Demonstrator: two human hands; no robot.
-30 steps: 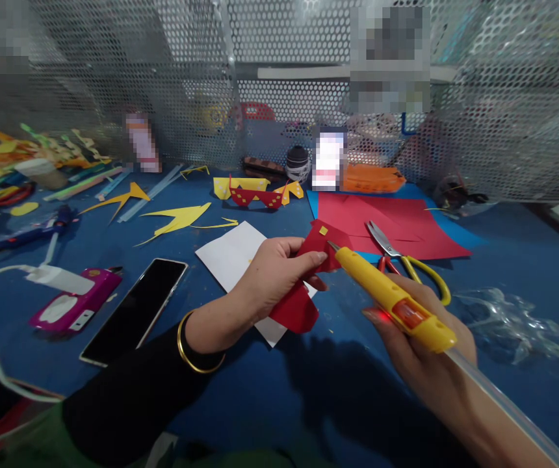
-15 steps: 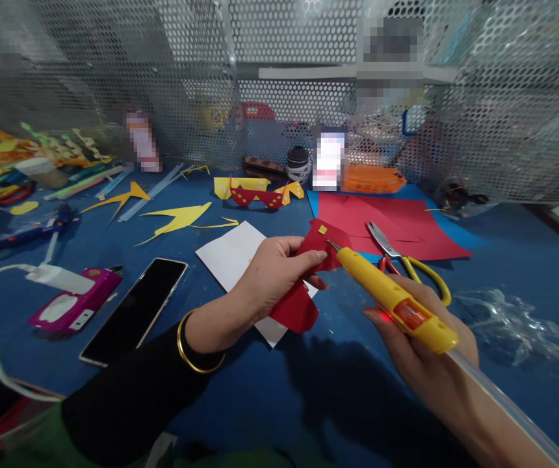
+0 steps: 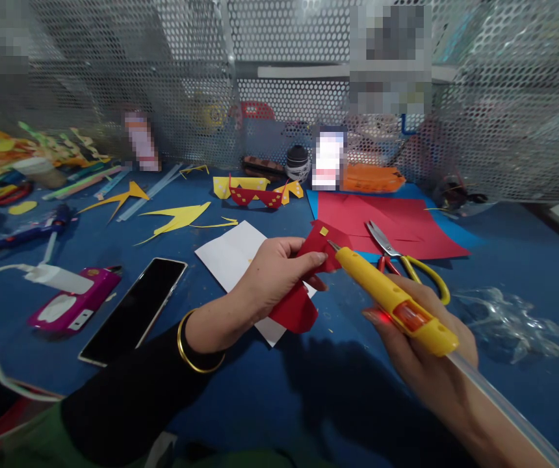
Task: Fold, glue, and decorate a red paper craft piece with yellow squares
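Observation:
My left hand [image 3: 279, 273] pinches a red paper cutout [image 3: 299, 311] above a folded white sheet [image 3: 231, 250]. One small yellow square [image 3: 324, 231] lies on the cutout's upper part. My right hand [image 3: 420, 331] is wrapped round a yellow glue gun [image 3: 381, 286] with a red light glowing near my fingers. The gun's metal tip is at the cutout, just below and right of the yellow square; whether it touches cannot be made out. A clear glue stick [image 3: 498, 403] sticks out of the gun's rear end.
Scissors [image 3: 396, 257] lie right of the cutout, by red sheets [image 3: 381, 224]. Paper glasses [image 3: 257, 197] stand farther back. A black phone [image 3: 136, 312], a purple power strip [image 3: 77, 302] and a blue glue gun [image 3: 40, 231] are at left. Clear plastic [image 3: 508, 322] lies at right.

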